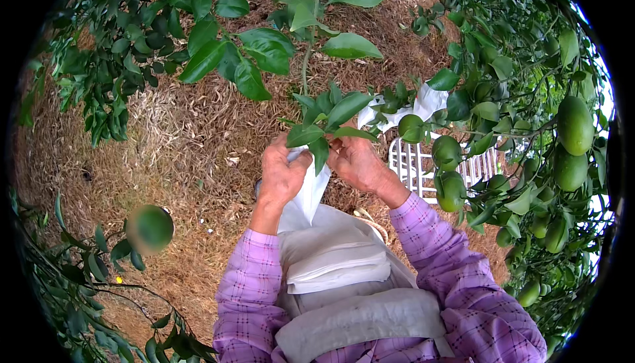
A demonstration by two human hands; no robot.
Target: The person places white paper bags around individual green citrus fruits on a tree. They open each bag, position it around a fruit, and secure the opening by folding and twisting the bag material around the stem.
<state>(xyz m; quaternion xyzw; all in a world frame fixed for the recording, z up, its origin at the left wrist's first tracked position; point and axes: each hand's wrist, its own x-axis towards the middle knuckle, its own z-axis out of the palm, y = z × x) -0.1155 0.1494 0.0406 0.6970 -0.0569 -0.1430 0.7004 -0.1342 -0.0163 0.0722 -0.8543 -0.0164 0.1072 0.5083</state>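
A white paper bag [312, 189] hangs point-down from my left hand [282, 177], pinched between the thumb and fingers. Close by on the other side, my right hand [361, 164] has its fingers curled at a leafy citrus twig [322, 120]. Leaves cover its fingertips, so what they grip is hidden. The bag's upper end also goes behind these leaves. Below both hands, a stack of white paper bags [340, 266] sits at the front of a pale cloth apron [362, 321] on my body.
Green citrus fruits [450, 192] hang on branches at right. Behind them stands a white barred frame [419, 169]. More white bag material [430, 102] shows among leaves above it. A blurred green round thing [150, 230] is at lower left. Dry grass [188, 174] covers the ground.
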